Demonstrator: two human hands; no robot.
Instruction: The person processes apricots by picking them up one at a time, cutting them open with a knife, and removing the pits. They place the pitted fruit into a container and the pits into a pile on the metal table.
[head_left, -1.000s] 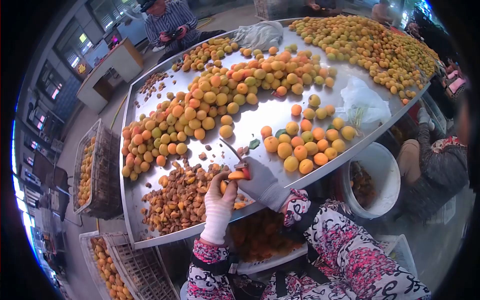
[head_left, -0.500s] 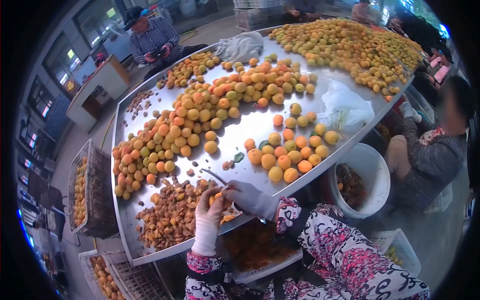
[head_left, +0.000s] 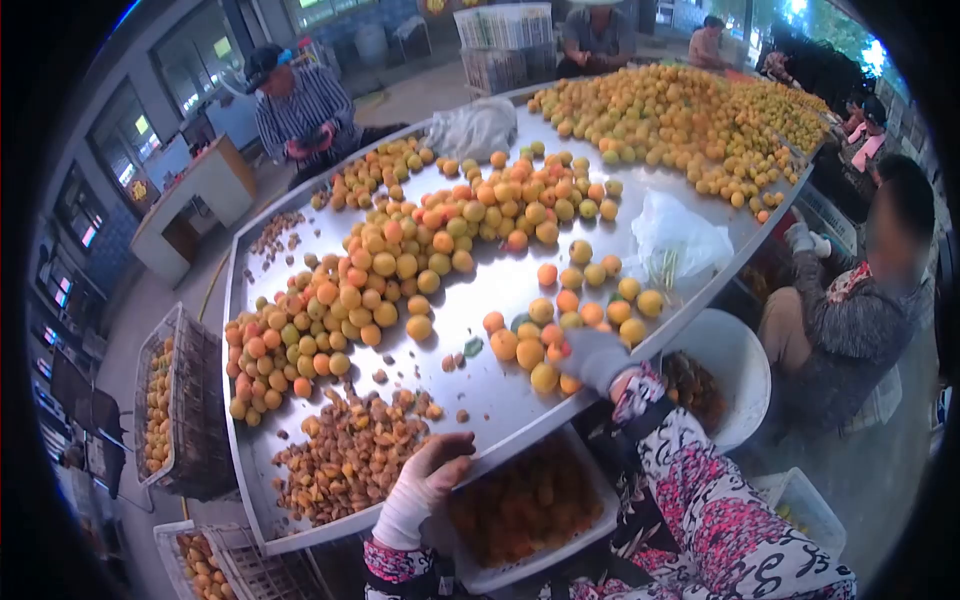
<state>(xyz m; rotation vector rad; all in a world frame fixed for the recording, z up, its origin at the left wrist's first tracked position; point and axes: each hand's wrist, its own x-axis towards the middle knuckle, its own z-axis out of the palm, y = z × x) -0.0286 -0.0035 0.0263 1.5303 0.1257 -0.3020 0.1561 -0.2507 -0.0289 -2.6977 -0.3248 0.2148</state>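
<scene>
My right hand (head_left: 597,358), in a grey glove, reaches into a small group of apricots (head_left: 529,352) near the table's front edge. Its fingertips touch the fruit, but they are partly hidden and blurred. My left hand (head_left: 437,480), wrapped in white at the wrist and palm, hovers by the edge with thumb and fingers apart and nothing visible between them. Beside it lies a heap of brown apricot pits (head_left: 350,455) mixed with orange bits. Below the edge, a white tub (head_left: 607,520) holds orange, pulpy-looking pieces.
A long band of apricots (head_left: 385,262) crosses the metal table (head_left: 470,345), with a larger pile (head_left: 660,125) beyond. A plastic bag (head_left: 680,235) lies to the right. A white bucket (head_left: 745,385) stands near a seated co-worker (head_left: 860,330). Crates (head_left: 195,410) stand left.
My right hand has left my left hand and moved right to the apricots. The orange piece at my left fingers and the curved blade between the hands no longer show. My left hand has lowered.
</scene>
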